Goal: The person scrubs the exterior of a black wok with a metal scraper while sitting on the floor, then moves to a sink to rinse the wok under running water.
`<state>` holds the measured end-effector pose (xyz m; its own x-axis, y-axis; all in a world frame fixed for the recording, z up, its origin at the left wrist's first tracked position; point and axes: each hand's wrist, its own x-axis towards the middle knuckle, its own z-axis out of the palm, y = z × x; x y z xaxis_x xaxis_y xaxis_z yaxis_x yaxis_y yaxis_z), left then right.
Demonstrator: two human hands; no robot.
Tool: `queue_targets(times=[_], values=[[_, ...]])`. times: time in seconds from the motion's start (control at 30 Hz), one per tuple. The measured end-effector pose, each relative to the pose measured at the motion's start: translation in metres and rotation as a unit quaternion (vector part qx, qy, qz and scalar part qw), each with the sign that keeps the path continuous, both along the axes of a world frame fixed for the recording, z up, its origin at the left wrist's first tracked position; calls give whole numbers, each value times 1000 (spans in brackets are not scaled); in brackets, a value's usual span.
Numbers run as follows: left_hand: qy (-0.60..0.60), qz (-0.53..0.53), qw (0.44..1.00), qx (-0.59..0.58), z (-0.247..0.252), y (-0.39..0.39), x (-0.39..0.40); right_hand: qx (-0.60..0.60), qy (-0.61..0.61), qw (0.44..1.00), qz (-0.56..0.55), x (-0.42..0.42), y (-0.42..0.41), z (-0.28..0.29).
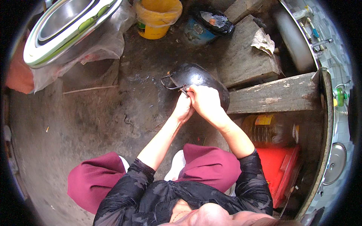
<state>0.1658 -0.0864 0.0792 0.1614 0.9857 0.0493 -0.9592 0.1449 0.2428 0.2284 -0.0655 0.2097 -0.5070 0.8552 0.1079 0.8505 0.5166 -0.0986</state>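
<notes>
A dark, rounded metal pan, wok-like with a shiny surface (198,75), lies on the concrete floor in front of me. A wire loop handle (167,83) sticks out at its left side. My left hand (184,105) and my right hand (206,97) meet at the pan's near left edge. Between their fingers is a small dark rod-like piece (184,92), close to the handle; whether it is part of the pan or a separate tool, I cannot tell. The left hand's fingers are curled around its lower end, and the right hand's fingertips pinch beside it.
A yellow bucket (157,25) and a blue bin with a black liner (199,29) stand beyond the pan. Wooden boards (271,94) border the right, above a red box (273,166) and a large plastic bottle (256,128). Basins (34,56) sit at upper left.
</notes>
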Motion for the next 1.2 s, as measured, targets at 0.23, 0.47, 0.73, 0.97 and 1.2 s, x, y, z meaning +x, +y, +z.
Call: queue_targets(times=[0.23,0.47,0.73,0.97,1.2], values=[[54,22,998,-32,6,0,-4,-174,276,943,-66,-2,1,-7],[58,18,997,-40,6,0,-5,-185,86,979,-27,12,21,11],[47,15,997,-64,34,-2,-12,-299,53,953,-6,-1,61,3],[96,10,993,-69,3,3,-19,-83,-3,985,150,-7,45,-7],[107,10,991,-75,-1,-1,-10,-49,35,977,206,7,39,1]])
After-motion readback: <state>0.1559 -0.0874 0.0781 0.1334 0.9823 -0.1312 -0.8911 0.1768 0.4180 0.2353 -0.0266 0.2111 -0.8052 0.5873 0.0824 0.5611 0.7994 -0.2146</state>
